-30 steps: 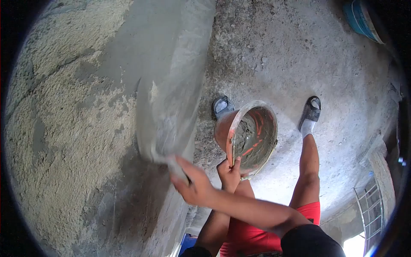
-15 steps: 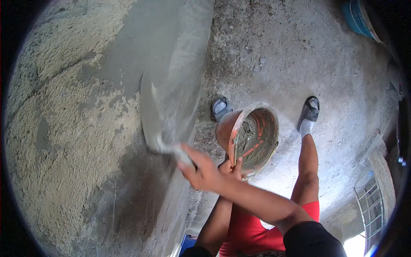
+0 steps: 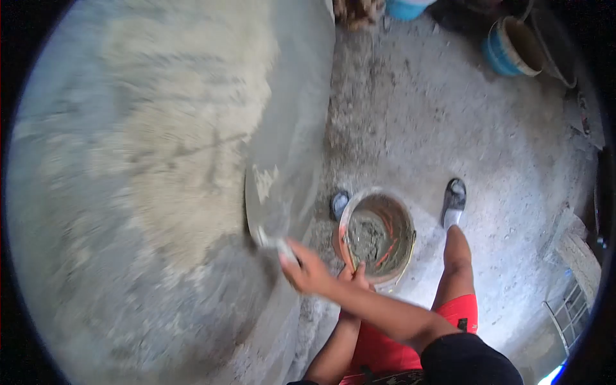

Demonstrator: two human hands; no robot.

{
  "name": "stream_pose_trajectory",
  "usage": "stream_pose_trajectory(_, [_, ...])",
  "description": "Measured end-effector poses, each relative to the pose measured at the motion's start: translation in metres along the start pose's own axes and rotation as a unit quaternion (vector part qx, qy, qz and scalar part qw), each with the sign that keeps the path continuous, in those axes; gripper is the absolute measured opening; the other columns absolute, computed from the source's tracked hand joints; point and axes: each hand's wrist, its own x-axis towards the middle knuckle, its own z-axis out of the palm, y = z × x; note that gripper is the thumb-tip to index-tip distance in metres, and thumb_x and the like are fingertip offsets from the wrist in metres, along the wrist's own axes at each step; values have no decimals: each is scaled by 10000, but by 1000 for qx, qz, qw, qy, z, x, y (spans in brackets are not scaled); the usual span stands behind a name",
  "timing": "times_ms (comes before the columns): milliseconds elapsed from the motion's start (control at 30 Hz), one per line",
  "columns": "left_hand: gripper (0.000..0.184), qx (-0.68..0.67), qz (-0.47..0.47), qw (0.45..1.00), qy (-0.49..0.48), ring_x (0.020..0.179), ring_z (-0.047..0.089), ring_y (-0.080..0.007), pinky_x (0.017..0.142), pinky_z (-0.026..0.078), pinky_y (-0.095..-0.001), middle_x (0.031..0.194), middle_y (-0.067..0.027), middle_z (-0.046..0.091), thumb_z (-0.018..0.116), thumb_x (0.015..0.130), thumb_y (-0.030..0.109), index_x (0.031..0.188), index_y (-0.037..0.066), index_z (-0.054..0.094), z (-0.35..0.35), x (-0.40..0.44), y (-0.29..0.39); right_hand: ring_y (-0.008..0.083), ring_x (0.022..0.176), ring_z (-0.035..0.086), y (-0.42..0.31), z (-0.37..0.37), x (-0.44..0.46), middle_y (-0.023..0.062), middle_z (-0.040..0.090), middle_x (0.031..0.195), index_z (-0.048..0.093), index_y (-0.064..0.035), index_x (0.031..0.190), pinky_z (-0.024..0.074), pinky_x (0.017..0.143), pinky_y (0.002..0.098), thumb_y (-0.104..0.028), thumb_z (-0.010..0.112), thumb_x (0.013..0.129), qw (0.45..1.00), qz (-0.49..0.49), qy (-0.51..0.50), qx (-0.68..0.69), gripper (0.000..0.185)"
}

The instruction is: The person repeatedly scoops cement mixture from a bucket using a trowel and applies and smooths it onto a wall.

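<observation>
My right hand [image 3: 303,268] is closed around the handle of a trowel [image 3: 258,215]. Its grey blade lies along the wall [image 3: 285,135], over smooth wet mortar, and its outline blends with that surface. Crossed under the right arm, my left hand [image 3: 356,274] grips the near rim of an orange bucket [image 3: 342,239]. Grey mortar [image 3: 367,236] sits inside the bucket, which tilts a little and hangs between my legs. Rough, pale plaster [image 3: 192,128] covers the wall to the left of the blade, blurred by motion.
Blue buckets [image 3: 504,51] [image 3: 407,8] stand on the concrete floor [image 3: 404,115] at the far end. A metal grid frame [image 3: 571,314] leans at the lower right. My sandalled foot [image 3: 454,196] is right of the bucket.
My view has shifted, bringing more far buckets into sight. The trowel appears slightly further right and lower in view, still against the wall. The bucket stays in my left hand.
</observation>
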Motion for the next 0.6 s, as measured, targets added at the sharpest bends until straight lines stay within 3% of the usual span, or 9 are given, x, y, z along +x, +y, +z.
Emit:
stream_pose_trajectory(67, [305,-62,77,995,26,812,683,-269,741,572,-386,942,-123,670,585,990,259,1202,40,578,1,-23,-6,286,1185,616,-43,-19,-57,208,670,1180,562,26,1331,452,1018,367,-230,616,984,993,86,-83,9,434])
stream_pose_trajectory(133, [299,-129,152,979,47,763,670,-242,693,568,-378,882,-105,654,584,988,279,1179,49,580,-5,-37,-22,246,1139,641,-86,-56,-99,156,696,1129,567,11,1328,472,1005,377,-258,612,988,953,59,-119,-273,437])
stream_pose_trajectory(167, [255,-272,151,950,-2,748,661,-236,697,561,-375,870,-88,659,617,942,217,1119,34,605,-17,-38,-34,233,1109,653,-96,-76,-106,130,703,1092,577,-8,1319,500,969,397,-291,611,985,970,113,-124,-174,439])
stream_pose_trajectory(233, [176,-533,146,826,-110,719,645,-226,704,546,-370,845,-53,669,684,851,92,1000,4,654,-23,-33,-48,205,957,673,-116,-145,-111,77,692,1038,588,-78,1321,553,834,398,-349,607,986,969,206,-138,2,431])
stream_pose_trajectory(267, [227,-199,219,949,110,819,646,-162,766,520,-324,945,-24,690,620,786,-93,994,-26,682,-15,-22,-59,190,837,681,-133,-182,-116,50,675,1021,588,-129,1332,578,735,380,-374,606,988,950,264,-144,83,423])
stream_pose_trajectory(333, [248,-305,231,921,70,820,640,-161,769,516,-323,935,-44,694,604,762,-116,985,-38,681,-22,-40,-45,164,651,604,-209,-237,-118,56,631,962,514,-166,1390,535,560,315,-425,557,1004,900,348,-111,238,467])
stream_pose_trajectory(400, [167,-251,280,919,119,744,612,-189,693,480,-348,780,-75,650,699,730,-6,884,-65,674,-30,-31,-50,130,546,485,-257,-274,-134,51,572,889,426,-175,1455,438,453,260,-458,481,1034,863,361,-51,350,511])
stream_pose_trajectory(467, [134,-260,304,908,124,750,606,-176,684,474,-353,785,-60,642,691,714,-17,837,-64,662,-46,-82,-18,118,522,431,-316,-298,-157,45,514,844,425,-182,1461,364,412,231,-505,446,1037,872,323,-100,354,534])
stream_pose_trajectory(600, [121,-323,332,881,97,734,603,-167,685,477,-346,788,-58,655,668,715,-29,831,-63,662,-76,-147,8,111,516,421,-365,-311,-205,54,461,806,397,-164,1488,365,410,236,-521,421,1040,860,256,-132,422,574])
